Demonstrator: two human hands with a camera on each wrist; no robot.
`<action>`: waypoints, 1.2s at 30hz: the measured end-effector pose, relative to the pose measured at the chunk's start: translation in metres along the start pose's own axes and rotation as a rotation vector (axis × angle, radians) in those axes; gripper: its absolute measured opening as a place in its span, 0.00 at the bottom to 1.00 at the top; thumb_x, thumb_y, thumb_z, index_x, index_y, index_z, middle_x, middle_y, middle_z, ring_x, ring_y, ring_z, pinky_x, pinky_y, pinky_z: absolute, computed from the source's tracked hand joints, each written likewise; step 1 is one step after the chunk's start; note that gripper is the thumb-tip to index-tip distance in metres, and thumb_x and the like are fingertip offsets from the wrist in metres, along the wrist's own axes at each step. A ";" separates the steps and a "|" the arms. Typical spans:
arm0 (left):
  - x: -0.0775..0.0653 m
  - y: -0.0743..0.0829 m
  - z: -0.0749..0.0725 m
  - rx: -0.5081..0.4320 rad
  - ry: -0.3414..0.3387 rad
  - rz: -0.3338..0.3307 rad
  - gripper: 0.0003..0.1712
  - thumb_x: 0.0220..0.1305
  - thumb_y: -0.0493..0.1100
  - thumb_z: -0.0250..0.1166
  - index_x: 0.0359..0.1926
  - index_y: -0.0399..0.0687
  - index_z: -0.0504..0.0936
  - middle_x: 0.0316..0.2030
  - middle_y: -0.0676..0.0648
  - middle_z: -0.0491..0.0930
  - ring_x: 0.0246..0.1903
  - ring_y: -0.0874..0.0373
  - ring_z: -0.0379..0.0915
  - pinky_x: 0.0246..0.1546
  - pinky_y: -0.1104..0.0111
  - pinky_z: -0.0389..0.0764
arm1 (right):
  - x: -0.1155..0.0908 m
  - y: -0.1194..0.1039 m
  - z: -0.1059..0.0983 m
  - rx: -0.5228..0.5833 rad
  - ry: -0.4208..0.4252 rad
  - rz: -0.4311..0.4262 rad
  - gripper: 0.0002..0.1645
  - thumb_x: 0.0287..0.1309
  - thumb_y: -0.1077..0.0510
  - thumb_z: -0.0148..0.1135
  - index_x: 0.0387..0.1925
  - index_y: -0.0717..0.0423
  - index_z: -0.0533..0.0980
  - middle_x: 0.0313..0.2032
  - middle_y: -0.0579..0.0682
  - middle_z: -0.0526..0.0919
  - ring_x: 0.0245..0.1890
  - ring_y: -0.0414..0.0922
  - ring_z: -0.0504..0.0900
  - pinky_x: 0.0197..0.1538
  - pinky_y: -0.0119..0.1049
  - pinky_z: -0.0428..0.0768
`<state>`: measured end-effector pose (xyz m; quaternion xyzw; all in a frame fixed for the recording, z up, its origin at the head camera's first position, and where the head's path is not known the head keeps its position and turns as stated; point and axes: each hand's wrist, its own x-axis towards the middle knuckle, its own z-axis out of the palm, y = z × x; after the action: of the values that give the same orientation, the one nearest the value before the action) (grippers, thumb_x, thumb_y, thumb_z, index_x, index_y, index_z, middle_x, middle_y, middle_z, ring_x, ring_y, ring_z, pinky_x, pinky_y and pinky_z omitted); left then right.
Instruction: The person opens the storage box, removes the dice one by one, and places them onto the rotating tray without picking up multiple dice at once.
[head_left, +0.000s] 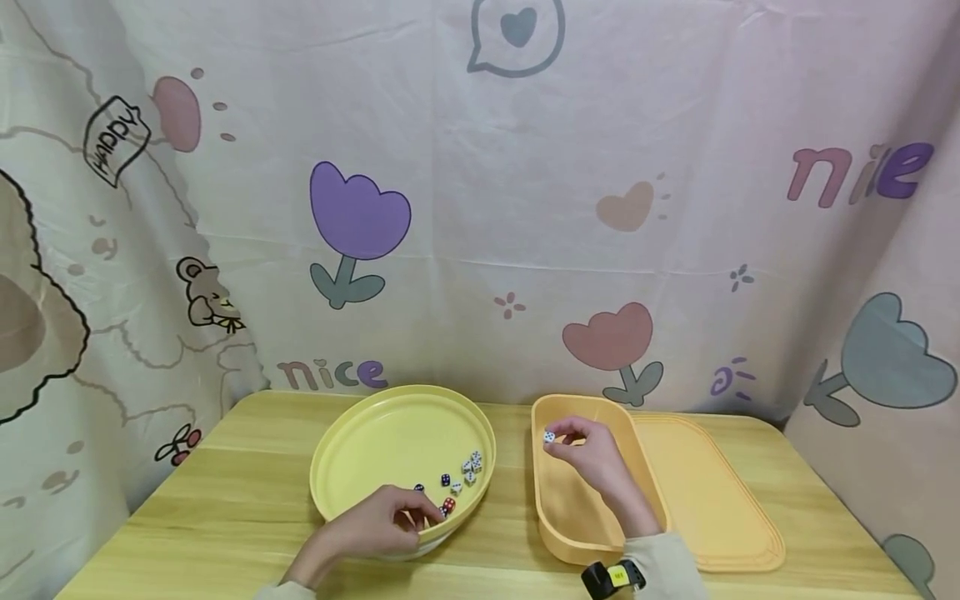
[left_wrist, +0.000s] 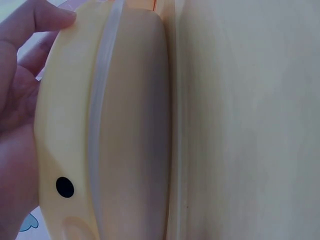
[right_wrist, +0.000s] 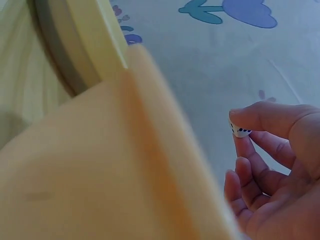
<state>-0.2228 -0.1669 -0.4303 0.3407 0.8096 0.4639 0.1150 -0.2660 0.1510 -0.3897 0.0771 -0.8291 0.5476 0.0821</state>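
My right hand (head_left: 592, 458) pinches a white die (head_left: 549, 437) with blue dots between thumb and fingers, over the orange rectangular container (head_left: 558, 500). In the right wrist view that die (right_wrist: 240, 131) shows at the fingertips beside the container's blurred wall. My left hand (head_left: 382, 523) reaches over the near rim of the round yellow tray (head_left: 375, 433), fingertips down by a red die (head_left: 448, 504) and a pale die (head_left: 443, 512). The tray's wall hides these fingertips in the left wrist view; I cannot tell whether they grip a die.
Several white dice (head_left: 470, 471) lie at the tray's right side, with dark dice (head_left: 446, 480) nearby. A flat orange lid (head_left: 712, 500) lies right of the container on the wooden table (head_left: 225, 483). A printed curtain (head_left: 480, 208) hangs behind the table.
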 end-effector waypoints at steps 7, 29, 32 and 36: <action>0.001 0.001 0.000 0.010 0.004 -0.016 0.20 0.46 0.27 0.59 0.40 0.47 0.85 0.33 0.59 0.78 0.32 0.67 0.72 0.34 0.72 0.77 | 0.000 0.000 0.013 0.010 -0.026 -0.020 0.08 0.45 0.68 0.71 0.31 0.60 0.82 0.28 0.47 0.78 0.33 0.44 0.73 0.32 0.33 0.72; 0.001 -0.002 -0.001 0.013 -0.010 0.015 0.19 0.48 0.28 0.60 0.41 0.46 0.85 0.33 0.59 0.79 0.33 0.67 0.73 0.34 0.72 0.78 | -0.009 -0.021 0.074 -0.055 -0.168 -0.184 0.10 0.46 0.65 0.71 0.33 0.62 0.81 0.30 0.48 0.80 0.32 0.44 0.74 0.33 0.32 0.74; 0.001 -0.004 -0.001 0.013 -0.010 0.023 0.18 0.49 0.28 0.60 0.41 0.46 0.85 0.33 0.59 0.79 0.33 0.68 0.73 0.34 0.72 0.78 | -0.011 -0.019 0.081 -0.045 -0.178 -0.208 0.09 0.46 0.66 0.71 0.33 0.63 0.80 0.30 0.48 0.80 0.31 0.43 0.75 0.33 0.31 0.75; 0.001 -0.004 0.000 0.011 -0.010 0.032 0.18 0.49 0.27 0.60 0.41 0.46 0.85 0.33 0.59 0.79 0.32 0.68 0.73 0.34 0.72 0.78 | -0.013 -0.017 0.088 -0.016 -0.188 -0.210 0.08 0.47 0.66 0.70 0.32 0.63 0.80 0.29 0.47 0.79 0.30 0.41 0.75 0.33 0.30 0.75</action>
<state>-0.2258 -0.1680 -0.4336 0.3564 0.8062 0.4594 0.1097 -0.2545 0.0635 -0.4112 0.2137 -0.8249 0.5196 0.0617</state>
